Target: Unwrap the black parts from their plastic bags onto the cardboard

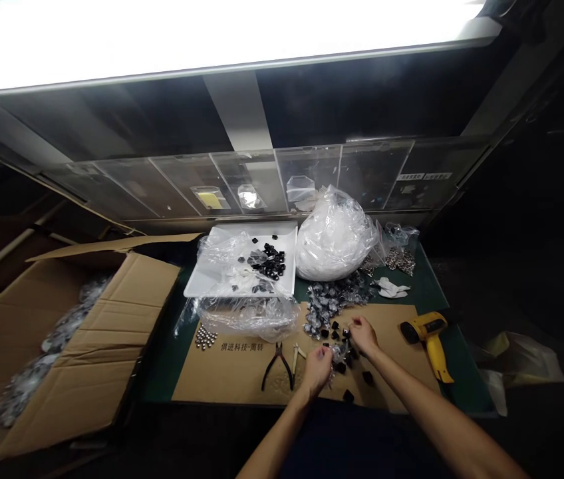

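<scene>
The left hand [318, 369] has its fingers curled almost closed beside a shiny clear wrap [339, 353]; I can't tell if its grip has hold of it. The right hand [363, 334] pinches its fingertips close together, but I can't tell what they hold. Little black pieces [340, 367] lie between and around both hands, on a flat cardboard sheet [212, 382]. Pliers [279, 351] lie at the left hand's 9 o'clock, and a yellow gun-shaped tool [434, 347] at the right hand's 3 o'clock.

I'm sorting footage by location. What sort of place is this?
Probably a small-parts workbench in a workshop or factory: pliers and a yellow heat-gun-like tool lie on cardboard, near a white tray holding small black pieces.
</scene>
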Available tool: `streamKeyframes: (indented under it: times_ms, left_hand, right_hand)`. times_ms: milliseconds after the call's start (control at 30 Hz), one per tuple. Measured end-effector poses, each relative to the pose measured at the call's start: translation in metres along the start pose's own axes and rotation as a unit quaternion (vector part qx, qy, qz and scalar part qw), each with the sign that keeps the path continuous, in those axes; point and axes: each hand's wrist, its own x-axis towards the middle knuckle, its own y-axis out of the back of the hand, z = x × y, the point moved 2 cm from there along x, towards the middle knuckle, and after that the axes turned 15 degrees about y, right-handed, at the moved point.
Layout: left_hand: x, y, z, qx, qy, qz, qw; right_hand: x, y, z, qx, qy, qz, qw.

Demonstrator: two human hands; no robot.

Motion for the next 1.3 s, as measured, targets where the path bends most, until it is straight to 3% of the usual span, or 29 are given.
streamKeyframes:
  times_ms: [133,300,400,467,533,633,767,967,1167,1300]
  left_hand:
    - [-0.004,0.013,-0.016,-0.062,0.058,-0.005,0.996]
    - [-0.009,0.023,-0.030,-0.201,0.083,-0.038,0.975]
    - [-0.009,0.023,-0.024,-0.226,0.110,-0.073,0.965]
    - [-0.008,0.021,-0.015,-0.216,0.131,-0.102,0.962]
    - [-0.006,0.016,-0.005,-0.212,0.152,-0.129,0.957]
    - [-0.004,0.009,0.009,-0.230,0.161,-0.165,0.946]
    - [-0.004,0.003,0.019,-0.259,0.130,-0.221,0.931]
    - [-0.004,0.006,0.012,-0.251,0.123,-0.182,0.943]
    - [-0.001,0.009,0.005,-0.161,0.087,-0.054,0.982]
    - [0.001,0.005,0.007,-0.104,0.073,-0.021,0.992]
  right_hand:
    - [0.052,-0.005,-0.023,-0.179,0.121,-0.050,0.975]
    - [0.070,-0.008,-0.031,-0.237,0.140,-0.116,0.954]
    - [0.050,-0.002,-0.032,-0.176,0.198,-0.090,0.960]
    - [0.028,0.006,-0.033,-0.074,0.205,-0.066,0.974]
    - [0.002,0.014,-0.036,0.049,0.162,-0.062,0.984]
    - [-0.035,0.022,-0.046,0.201,0.082,-0.074,0.973]
    - [-0.070,0.023,-0.057,0.294,0.018,-0.078,0.952]
    - [-0.084,0.015,-0.045,0.295,-0.012,-0.066,0.953]
    - [-0.085,0.010,-0.022,0.220,-0.025,-0.018,0.975]
    - [-0.087,0.010,-0.008,0.178,-0.037,-0.024,0.983]
